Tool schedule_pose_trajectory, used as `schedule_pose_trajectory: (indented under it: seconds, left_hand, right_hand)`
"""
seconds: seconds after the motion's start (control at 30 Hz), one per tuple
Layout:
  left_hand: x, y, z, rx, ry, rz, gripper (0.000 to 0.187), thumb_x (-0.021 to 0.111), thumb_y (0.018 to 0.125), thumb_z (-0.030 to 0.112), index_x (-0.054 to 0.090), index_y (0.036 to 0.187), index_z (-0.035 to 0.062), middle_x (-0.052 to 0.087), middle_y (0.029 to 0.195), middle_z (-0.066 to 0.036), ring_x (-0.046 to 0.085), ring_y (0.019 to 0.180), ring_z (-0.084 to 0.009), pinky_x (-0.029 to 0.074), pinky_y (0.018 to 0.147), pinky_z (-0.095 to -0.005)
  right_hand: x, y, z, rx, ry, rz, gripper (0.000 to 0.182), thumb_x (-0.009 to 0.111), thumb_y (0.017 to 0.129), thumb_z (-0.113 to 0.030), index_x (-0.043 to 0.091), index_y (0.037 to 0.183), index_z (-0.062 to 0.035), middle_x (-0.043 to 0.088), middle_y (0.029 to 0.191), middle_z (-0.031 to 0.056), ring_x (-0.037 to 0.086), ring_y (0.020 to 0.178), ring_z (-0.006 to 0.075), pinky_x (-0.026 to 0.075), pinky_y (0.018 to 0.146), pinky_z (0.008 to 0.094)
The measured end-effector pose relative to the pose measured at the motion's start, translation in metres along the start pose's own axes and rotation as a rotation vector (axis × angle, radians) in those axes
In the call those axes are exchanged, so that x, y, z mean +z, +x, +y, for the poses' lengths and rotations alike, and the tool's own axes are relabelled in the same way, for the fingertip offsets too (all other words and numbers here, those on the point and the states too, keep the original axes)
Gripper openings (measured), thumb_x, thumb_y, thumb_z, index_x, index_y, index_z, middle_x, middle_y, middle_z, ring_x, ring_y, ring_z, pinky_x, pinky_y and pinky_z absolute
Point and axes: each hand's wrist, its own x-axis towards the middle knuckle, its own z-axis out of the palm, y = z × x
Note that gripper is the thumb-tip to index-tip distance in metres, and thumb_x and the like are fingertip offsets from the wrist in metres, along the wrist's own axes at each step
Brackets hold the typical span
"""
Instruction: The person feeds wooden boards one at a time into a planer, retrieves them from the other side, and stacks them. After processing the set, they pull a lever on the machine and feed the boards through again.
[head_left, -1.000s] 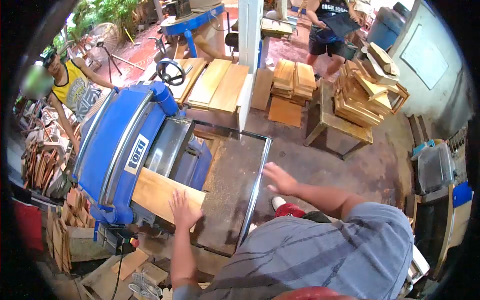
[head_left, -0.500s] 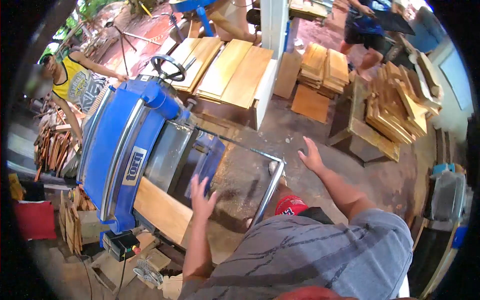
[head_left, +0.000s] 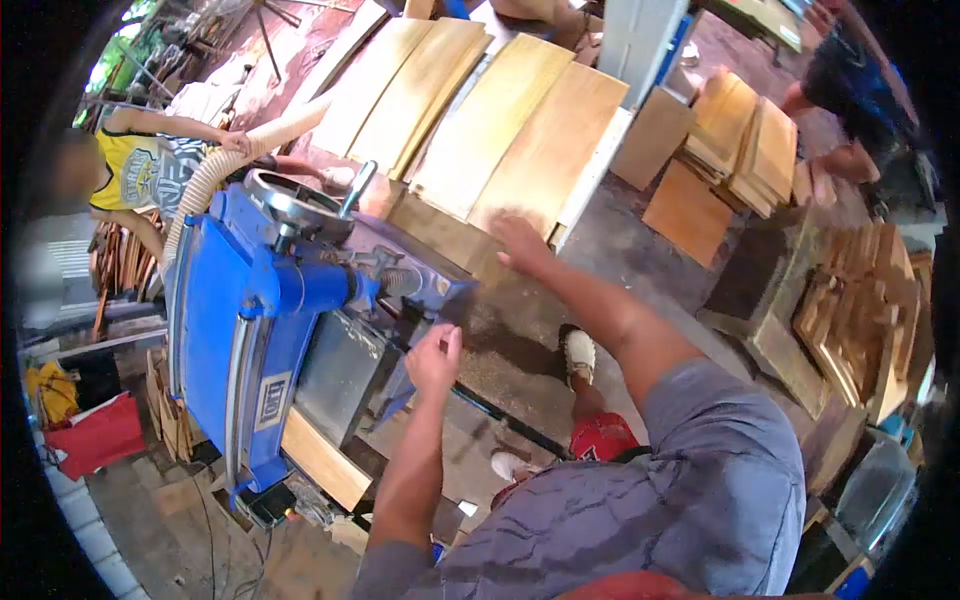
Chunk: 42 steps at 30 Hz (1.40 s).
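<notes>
My right hand (head_left: 522, 243) reaches out to the near end of a wide wooden board (head_left: 555, 140) on the stack beyond the machine. Its fingers are blurred by motion, but the thumb stands apart from them. My left hand (head_left: 434, 360) hangs beside the blue thickness planer (head_left: 215, 310), its fingers loosely curled in with nothing seen in them. A light wooden board (head_left: 325, 462) sticks out of the planer at its lower end. On top of the planer is a metal handwheel (head_left: 300, 205) with a crank handle.
A person in a yellow top (head_left: 130, 160) stands behind the planer by a ribbed hose (head_left: 215, 170). Stacked boards (head_left: 740, 140) lie on the floor at the right. More wood pieces (head_left: 860, 310) rest near a wooden bench (head_left: 765, 290). Another person (head_left: 850, 90) is at the upper right.
My right hand has moved forward and left to the stacked boards. My left hand has curled its fingers. My view has turned, and the boards now appear nearer.
</notes>
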Motion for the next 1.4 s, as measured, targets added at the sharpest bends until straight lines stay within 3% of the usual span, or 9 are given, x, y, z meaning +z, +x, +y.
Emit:
schedule_pose_trajectory:
  seconds: [0.13,0.2,0.33,0.4,0.63,0.73,0.83,0.93,1.4]
  left_hand:
    - [0.0,0.003,-0.002,-0.054,0.156,-0.077,0.019,0.067,0.085,0.031,0.071,0.092,0.0139,0.069,0.08,-0.008,0.066,0.074,-0.03,0.05,0.064,-0.04]
    - [0.004,0.004,-0.01,0.011,0.138,-0.082,0.016,0.067,0.085,0.03,0.071,0.089,0.0148,0.07,0.081,-0.007,0.066,0.074,-0.0287,0.051,0.064,-0.0396]
    - [0.009,0.009,-0.017,-0.017,0.323,-0.113,0.012,0.068,0.084,0.026,0.072,0.086,0.015,0.07,0.083,-0.006,0.067,0.074,-0.0267,0.052,0.066,-0.038]
    - [0.007,0.008,-0.016,0.127,0.164,-0.012,0.01,0.069,0.082,0.025,0.072,0.085,0.015,0.071,0.083,-0.004,0.067,0.073,-0.0247,0.053,0.067,-0.0361]
    - [0.011,0.003,-0.018,0.201,0.15,0.058,0.007,0.071,0.081,0.021,0.071,0.084,0.0141,0.071,0.084,-0.003,0.067,0.072,-0.0237,0.053,0.066,-0.0346]
    - [0.012,0.005,-0.018,0.081,0.17,-0.017,0.006,0.072,0.08,0.021,0.07,0.082,0.0159,0.068,0.077,-0.003,0.065,0.069,-0.0243,0.051,0.064,-0.0364]
    - [0.019,0.002,-0.03,0.002,0.197,-0.041,0.006,0.072,0.08,0.022,0.07,0.082,0.0165,0.067,0.074,-0.004,0.065,0.068,-0.0261,0.051,0.063,-0.038]
    - [0.011,0.002,-0.019,0.059,0.181,-0.017,0.008,0.071,0.082,0.022,0.07,0.084,0.0147,0.067,0.074,-0.007,0.065,0.07,-0.0279,0.05,0.063,-0.0397]
    - [0.009,0.003,0.002,0.036,0.306,-0.018,0.012,0.07,0.084,0.021,0.069,0.084,0.0087,0.068,0.072,-0.011,0.066,0.065,-0.027,0.05,0.06,-0.0367]
  right_hand:
    - [0.001,0.116,-0.023,0.111,0.003,-0.058,0.064,0.074,0.071,-0.024,0.051,0.128,-0.0063,0.046,0.134,0.0174,0.039,0.129,0.034,0.037,0.106,0.0429]
    - [0.008,0.178,-0.031,0.126,-0.144,-0.293,0.047,0.065,0.083,-0.02,0.052,0.128,-0.0092,0.04,0.143,0.0145,0.034,0.135,0.0338,0.032,0.107,0.0548]
    - [0.067,0.257,-0.029,0.017,-0.274,0.037,0.058,0.076,0.071,-0.03,0.055,0.123,-0.0156,0.04,0.141,0.0095,0.032,0.136,0.0309,0.031,0.103,0.0662]
    - [0.063,0.269,-0.031,0.064,-0.232,-0.102,0.059,0.076,0.071,-0.03,0.055,0.124,-0.0163,0.04,0.142,0.0091,0.03,0.137,0.0302,0.029,0.103,0.0683]
    - [0.061,0.201,-0.004,0.036,-0.317,-0.041,0.044,0.071,0.077,-0.028,0.06,0.117,-0.0152,0.048,0.138,0.0082,0.03,0.14,0.0252,0.028,0.104,0.0692]
    - [0.03,0.137,0.016,-0.078,-0.461,-0.206,0.058,0.071,0.077,-0.04,0.053,0.128,-0.017,0.045,0.139,0.0111,0.034,0.137,0.0278,0.03,0.101,0.0694]
    - [0.055,0.079,0.056,-0.232,-0.47,0.064,0.058,0.07,0.077,-0.039,0.052,0.128,-0.0167,0.044,0.14,0.0162,0.036,0.135,0.0287,0.029,0.101,0.0662]
    - [0.043,0.034,0.075,-0.232,-0.242,-0.076,0.073,0.075,0.07,-0.024,0.047,0.137,-0.02,0.037,0.148,0.0142,0.028,0.14,0.0347,0.027,0.108,0.0585]
    - [-0.002,0.074,0.021,0.124,-0.204,-0.238,0.068,0.081,0.067,-0.038,0.056,0.127,-0.0183,0.023,0.155,0.0113,0.014,0.146,0.0312,0.019,0.11,0.0679]
